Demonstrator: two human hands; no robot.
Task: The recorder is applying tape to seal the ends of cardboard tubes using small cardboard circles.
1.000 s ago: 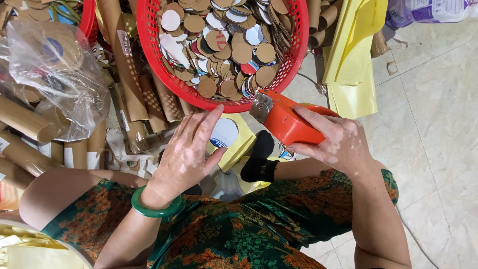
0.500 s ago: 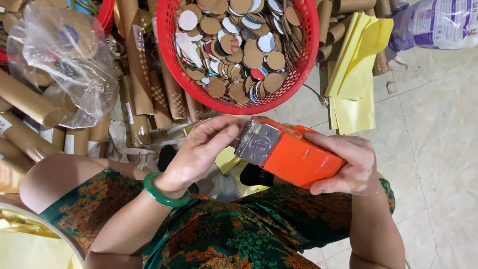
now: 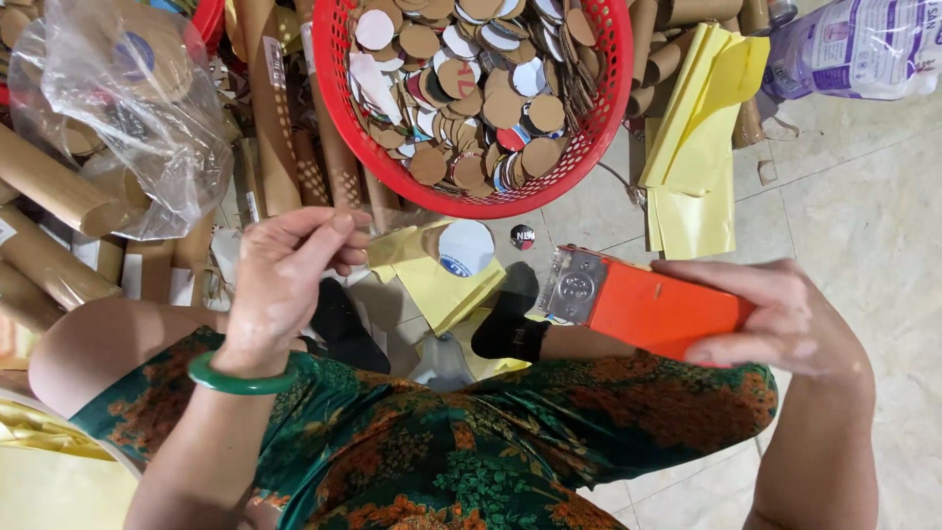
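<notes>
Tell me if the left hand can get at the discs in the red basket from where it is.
Probably yes: the left hand is raised just short of the red basket, whose top is open, and nothing lies between it and the discs.

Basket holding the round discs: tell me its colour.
Red basket, clearest in the head view.

Orange box-shaped tool (image 3: 659, 312) with grey metal end, lying level, gripped above the lap.

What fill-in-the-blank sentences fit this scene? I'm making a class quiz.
The right hand holds an orange ____ with a metal end.
The round card discs lie in a ____ basket.
The left wrist wears a green ____.
Folded ____ sheets lie right of the basket.
Missing: box; red; bangle; yellow
</notes>
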